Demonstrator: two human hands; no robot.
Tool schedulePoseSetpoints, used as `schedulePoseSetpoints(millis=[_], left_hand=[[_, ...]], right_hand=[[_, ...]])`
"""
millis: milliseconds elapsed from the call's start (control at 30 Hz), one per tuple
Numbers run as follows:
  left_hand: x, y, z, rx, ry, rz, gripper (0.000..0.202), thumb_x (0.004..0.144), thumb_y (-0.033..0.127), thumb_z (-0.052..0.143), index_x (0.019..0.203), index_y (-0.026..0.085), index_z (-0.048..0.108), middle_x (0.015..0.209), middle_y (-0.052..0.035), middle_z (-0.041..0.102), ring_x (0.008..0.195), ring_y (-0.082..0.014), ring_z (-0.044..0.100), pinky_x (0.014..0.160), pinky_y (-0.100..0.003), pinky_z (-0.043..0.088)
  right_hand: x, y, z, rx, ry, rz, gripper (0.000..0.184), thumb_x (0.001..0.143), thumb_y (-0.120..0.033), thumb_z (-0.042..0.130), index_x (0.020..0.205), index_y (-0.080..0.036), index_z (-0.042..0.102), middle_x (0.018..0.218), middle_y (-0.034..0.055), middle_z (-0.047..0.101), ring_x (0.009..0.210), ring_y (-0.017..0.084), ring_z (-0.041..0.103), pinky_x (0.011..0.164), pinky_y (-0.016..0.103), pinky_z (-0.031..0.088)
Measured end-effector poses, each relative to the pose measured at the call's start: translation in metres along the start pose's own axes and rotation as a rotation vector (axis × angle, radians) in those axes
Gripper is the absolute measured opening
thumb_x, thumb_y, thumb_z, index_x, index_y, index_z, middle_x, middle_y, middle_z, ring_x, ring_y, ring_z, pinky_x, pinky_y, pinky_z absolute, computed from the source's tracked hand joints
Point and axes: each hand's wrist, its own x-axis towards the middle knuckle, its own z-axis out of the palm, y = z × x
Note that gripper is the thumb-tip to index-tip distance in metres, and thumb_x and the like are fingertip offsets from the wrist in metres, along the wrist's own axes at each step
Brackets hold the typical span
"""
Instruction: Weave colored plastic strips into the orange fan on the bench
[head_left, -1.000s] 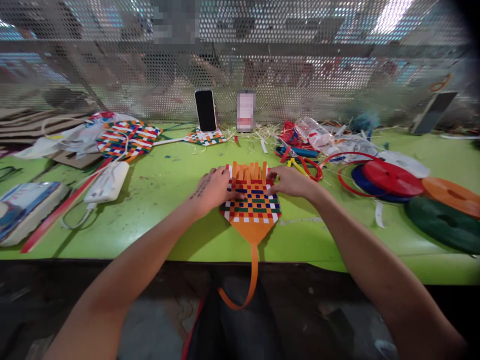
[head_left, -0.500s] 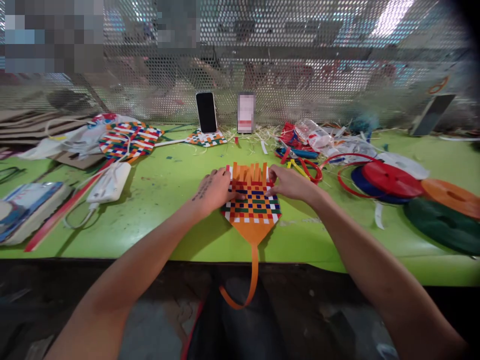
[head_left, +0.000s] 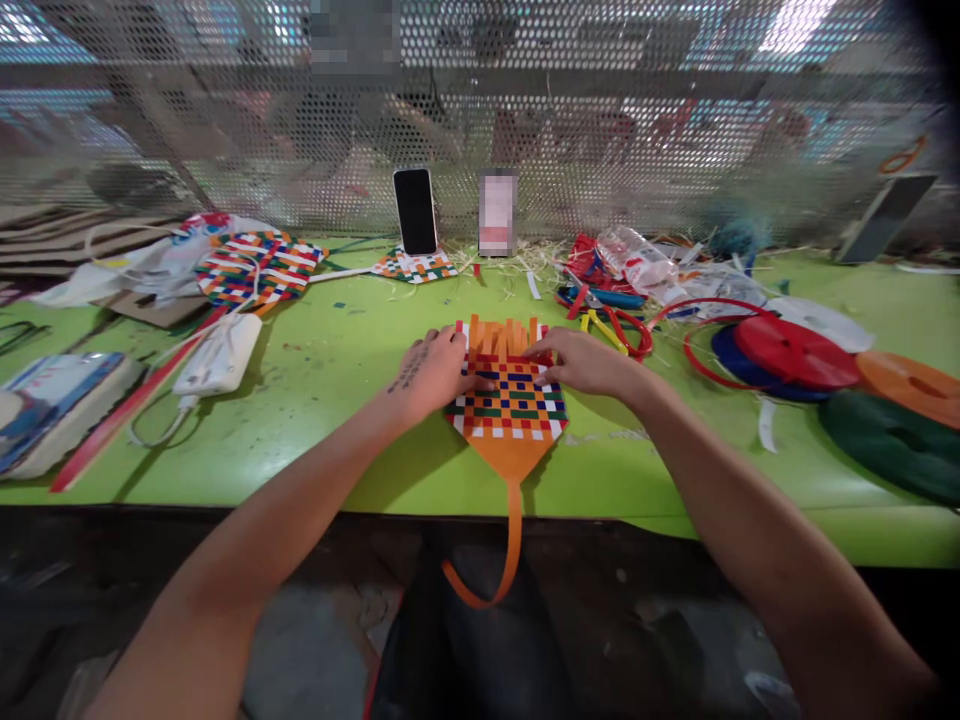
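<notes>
A woven fan point(head_left: 510, 408) of orange, white, red, blue and green strips lies on the green table in front of me. Loose orange strip ends stand up along its far edge, and a long orange strip point(head_left: 513, 540) hangs from its near point over the table edge. My left hand point(head_left: 439, 372) grips the fan's left edge, thumb lying on the weave. At the upper right edge, my right hand point(head_left: 577, 362) pinches the fan, with one finger reaching over the weave near the orange ends.
Right of the fan lie scissors point(head_left: 634, 335), a red strip roll point(head_left: 796, 352), an orange roll point(head_left: 911, 385) and a green roll point(head_left: 892, 440). A finished-looking woven piece point(head_left: 259, 268) and a white power strip point(head_left: 219, 355) are at left. A phone point(head_left: 415, 212) leans against the perforated metal screen point(head_left: 337, 150).
My right hand's finger has stretched left across the far part of the weave. The left hand keeps its hold. The whole view has shifted slightly.
</notes>
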Motion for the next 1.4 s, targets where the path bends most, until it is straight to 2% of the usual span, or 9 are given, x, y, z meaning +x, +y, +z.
schedulePoseSetpoints(millis=[267,400,500,700,867,1000,1100,1233,1400], left_hand=[[-0.007,0.011,-0.005,0.006,0.003,0.04,0.049,0.102,0.06,0.065,0.108,0.013,0.076,0.112,-0.0177,0.074,0.109,-0.0344,0.068,0.098,-0.045,0.051],[-0.012,0.021,-0.008,0.078,-0.02,0.028,0.042,0.107,0.052,0.059,0.101,0.015,0.079,0.108,-0.017,0.076,0.109,-0.0341,0.068,0.099,-0.046,0.049],[-0.014,0.025,-0.006,0.136,-0.025,0.029,0.042,0.109,0.048,0.056,0.098,0.016,0.08,0.108,-0.0169,0.077,0.109,-0.0337,0.068,0.097,-0.045,0.049],[-0.02,0.036,0.001,0.196,-0.021,0.027,0.04,0.112,0.042,0.048,0.11,0.016,0.078,0.108,-0.0163,0.078,0.107,-0.0327,0.069,0.093,-0.044,0.051],[-0.025,0.047,0.0,0.171,-0.032,-0.031,0.042,0.109,0.023,0.043,0.142,0.007,0.064,0.123,-0.025,0.075,0.113,-0.0364,0.067,0.097,-0.048,0.05],[-0.023,0.043,0.001,0.133,-0.033,0.013,0.037,0.108,0.027,0.045,0.127,0.01,0.072,0.12,-0.0246,0.074,0.112,-0.0383,0.064,0.098,-0.051,0.048],[-0.018,0.033,0.002,0.109,-0.012,-0.003,0.039,0.109,0.042,0.05,0.116,0.014,0.076,0.121,-0.022,0.071,0.117,-0.0385,0.06,0.1,-0.051,0.046],[-0.01,0.02,0.006,0.057,0.101,0.04,0.046,0.105,0.06,0.058,0.115,0.018,0.075,0.128,-0.0192,0.066,0.126,-0.0384,0.055,0.108,-0.051,0.043],[0.0,0.013,0.018,-0.144,0.085,0.139,0.051,0.1,0.059,0.068,0.137,0.023,0.066,0.142,-0.0146,0.059,0.133,-0.0345,0.052,0.114,-0.048,0.041]], right_hand=[[-0.003,-0.005,0.002,-0.025,0.034,0.023,0.043,0.089,-0.028,0.08,0.131,-0.022,0.08,0.128,0.0132,0.076,0.117,0.032,0.069,0.101,0.041,0.051],[-0.015,-0.025,0.001,-0.093,0.094,0.124,0.038,0.091,-0.028,0.076,0.129,-0.025,0.079,0.122,0.0132,0.079,0.11,0.036,0.072,0.088,0.042,0.052],[-0.026,-0.047,0.0,-0.224,0.04,0.21,0.03,0.097,-0.025,0.065,0.125,-0.024,0.077,0.106,0.0158,0.08,0.095,0.037,0.075,0.079,0.042,0.05],[-0.035,-0.067,0.001,-0.239,0.029,0.241,0.049,0.099,-0.024,0.064,0.148,-0.022,0.058,0.098,0.0171,0.079,0.09,0.04,0.076,0.076,0.043,0.051],[-0.029,-0.057,-0.001,-0.147,0.018,0.26,0.035,0.095,-0.031,0.073,0.128,-0.019,0.065,0.1,0.0188,0.079,0.093,0.041,0.076,0.074,0.043,0.053],[-0.019,-0.036,-0.015,-0.002,-0.145,0.214,0.023,0.09,-0.033,0.079,0.107,-0.022,0.069,0.091,0.009,0.077,0.07,0.027,0.074,0.061,0.034,0.051],[-0.014,-0.017,-0.025,0.177,-0.229,0.224,0.017,0.089,-0.029,0.079,0.099,-0.022,0.067,0.087,0.0049,0.076,0.058,0.018,0.068,0.054,0.029,0.048],[-0.011,0.0,-0.026,0.342,-0.076,0.203,0.02,0.087,-0.033,0.078,0.099,-0.021,0.066,0.108,0.0081,0.079,0.073,0.019,0.072,0.053,0.028,0.05],[-0.011,0.01,-0.022,0.13,0.1,0.141,0.029,0.079,-0.033,0.086,0.102,-0.021,0.073,0.116,0.0077,0.079,0.098,0.027,0.074,0.082,0.035,0.056]])
